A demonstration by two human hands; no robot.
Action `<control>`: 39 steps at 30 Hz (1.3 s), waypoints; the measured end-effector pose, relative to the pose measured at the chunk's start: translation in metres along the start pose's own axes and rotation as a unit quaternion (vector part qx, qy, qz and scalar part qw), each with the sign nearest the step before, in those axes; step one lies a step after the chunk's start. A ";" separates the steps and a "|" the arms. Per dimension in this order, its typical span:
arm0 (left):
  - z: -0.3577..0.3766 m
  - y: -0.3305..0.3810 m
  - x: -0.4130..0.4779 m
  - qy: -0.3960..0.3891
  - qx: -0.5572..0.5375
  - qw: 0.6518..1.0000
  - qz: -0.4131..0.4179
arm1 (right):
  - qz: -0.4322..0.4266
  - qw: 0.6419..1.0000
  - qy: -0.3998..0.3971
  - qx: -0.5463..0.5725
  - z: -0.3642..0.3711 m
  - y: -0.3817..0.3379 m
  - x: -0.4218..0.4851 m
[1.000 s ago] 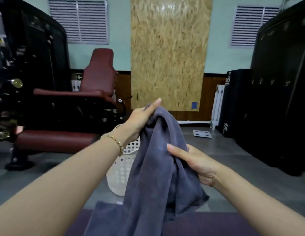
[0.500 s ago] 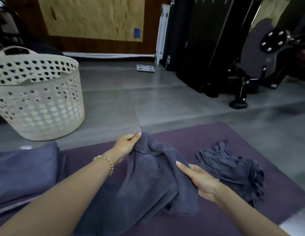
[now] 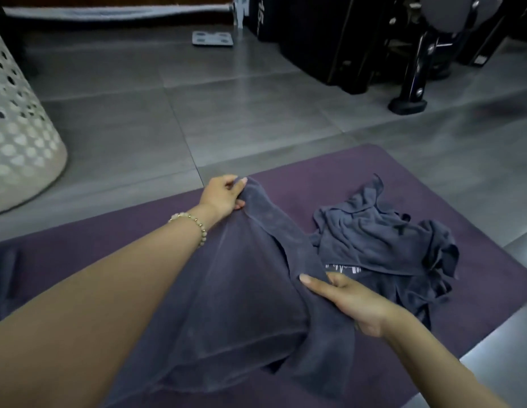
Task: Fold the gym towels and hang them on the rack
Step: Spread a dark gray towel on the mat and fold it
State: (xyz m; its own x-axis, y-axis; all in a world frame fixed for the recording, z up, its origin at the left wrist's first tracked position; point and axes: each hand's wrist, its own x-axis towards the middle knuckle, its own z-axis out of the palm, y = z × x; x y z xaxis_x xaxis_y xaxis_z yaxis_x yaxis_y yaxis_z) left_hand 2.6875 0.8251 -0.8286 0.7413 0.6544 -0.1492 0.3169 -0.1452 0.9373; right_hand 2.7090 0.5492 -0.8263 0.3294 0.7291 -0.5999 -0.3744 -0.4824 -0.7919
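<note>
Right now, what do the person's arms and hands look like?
Both forearms are bare, with no sleeves in view, and neither the left hand nor the right hand wears a glove. The left wrist carries a bracelet of round beads, pale and gold-toned. No ring or watch shows.

Dim indoor light, soft motion blur, wide-angle bending (strongest at edges)
</note>
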 end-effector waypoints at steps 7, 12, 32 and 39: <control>0.055 -0.082 -0.023 -0.132 0.170 0.976 -0.040 | 0.013 0.985 0.165 -0.041 -0.050 0.072 0.054; 0.080 -0.138 -0.091 -0.105 0.163 0.981 0.033 | 0.045 0.977 0.204 -0.039 -0.057 0.114 0.050; 0.100 -0.154 -0.175 -0.184 0.226 0.951 0.100 | -0.131 0.938 0.317 0.056 -0.011 0.148 0.004; 0.075 -0.159 -0.193 -0.228 0.248 0.935 0.114 | -0.043 0.914 0.382 -0.127 -0.032 0.179 0.000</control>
State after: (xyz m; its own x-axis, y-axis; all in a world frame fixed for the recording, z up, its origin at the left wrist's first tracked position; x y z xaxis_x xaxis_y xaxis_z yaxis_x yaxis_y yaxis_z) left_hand 2.5386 0.6658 -0.9721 0.9621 0.1961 -0.1894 0.2720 -0.6422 0.7166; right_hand 2.6698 0.4468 -0.9718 0.8944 0.2641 -0.3610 -0.1371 -0.6065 -0.7832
